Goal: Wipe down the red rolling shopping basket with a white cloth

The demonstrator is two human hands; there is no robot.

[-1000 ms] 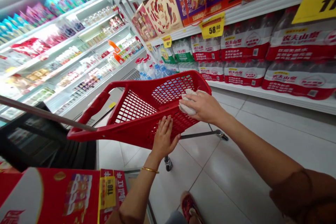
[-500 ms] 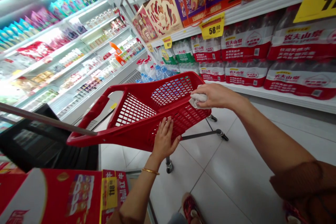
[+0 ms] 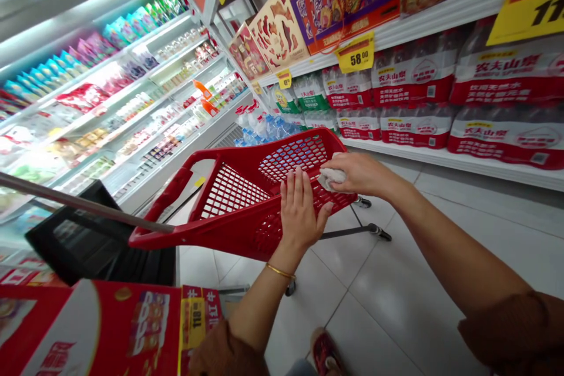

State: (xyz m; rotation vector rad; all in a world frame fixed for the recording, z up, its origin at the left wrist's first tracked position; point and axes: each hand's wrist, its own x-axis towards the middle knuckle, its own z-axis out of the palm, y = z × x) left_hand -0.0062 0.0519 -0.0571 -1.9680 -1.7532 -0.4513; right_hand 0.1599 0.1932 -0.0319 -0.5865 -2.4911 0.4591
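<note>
A red shopping cart [image 3: 238, 232] with a lattice basket stands in front of me, its handle toward the left. My left hand [image 3: 301, 208], a gold bangle at its wrist, lies with fingers stretched out over the near side and upper rim of the basket; nothing is in it. At the far right end of the cart, my right hand [image 3: 359, 173] is closed around a crumpled whitish cloth [image 3: 331, 178], which lies against the rim. The palm side of the right hand is hidden.
Shelves with packs of bottled water [image 3: 414, 123] and gift boxes [image 3: 343, 3] run along the right. A refrigerated display [image 3: 110, 106] fills the left. Near front left are a red carton [image 3: 110, 329] and a black crate [image 3: 150, 258]. A metal pole [image 3: 88, 202] crosses the cart's handle end.
My left hand has moved up and to the right, from the cart's side to its rim. The right hand keeps the cloth at the cart's end. The view has shifted slightly.
</note>
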